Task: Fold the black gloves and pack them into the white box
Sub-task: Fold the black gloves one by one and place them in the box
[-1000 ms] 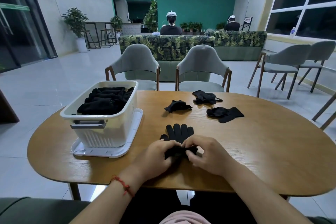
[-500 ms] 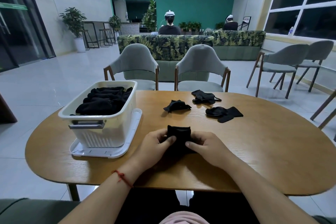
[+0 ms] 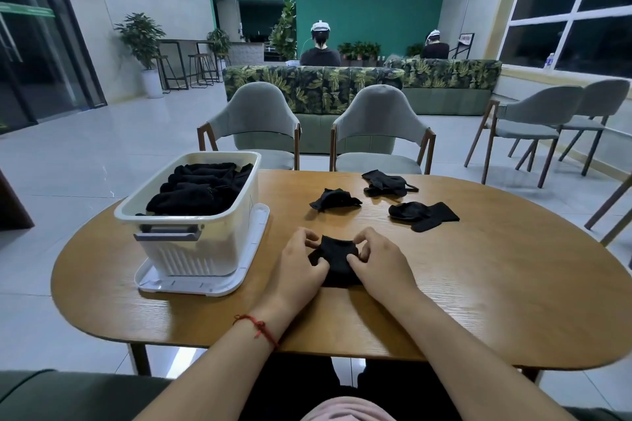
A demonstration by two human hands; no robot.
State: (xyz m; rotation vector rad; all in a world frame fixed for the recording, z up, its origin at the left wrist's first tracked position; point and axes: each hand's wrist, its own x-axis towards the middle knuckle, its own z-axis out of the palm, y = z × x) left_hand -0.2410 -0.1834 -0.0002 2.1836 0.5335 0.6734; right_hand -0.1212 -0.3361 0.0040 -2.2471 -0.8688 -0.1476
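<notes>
While the head camera looks down across the wooden table, the person works at its near edge with a folded black glove lying flat between both hands. The left hand pinches the glove's left side with curled fingers and thumb. The right hand does the same on the right side, its fingertips bent onto the cloth.

To the left stands the white box on a white tray, with a pile of packed gloves nearly up to its rim. Beyond the hands, three loose gloves lie unfolded and well apart from the box: one in the middle, one further back and one to the right. The task looks mostly done; this fold needs finishing and packing, then those three.
</notes>
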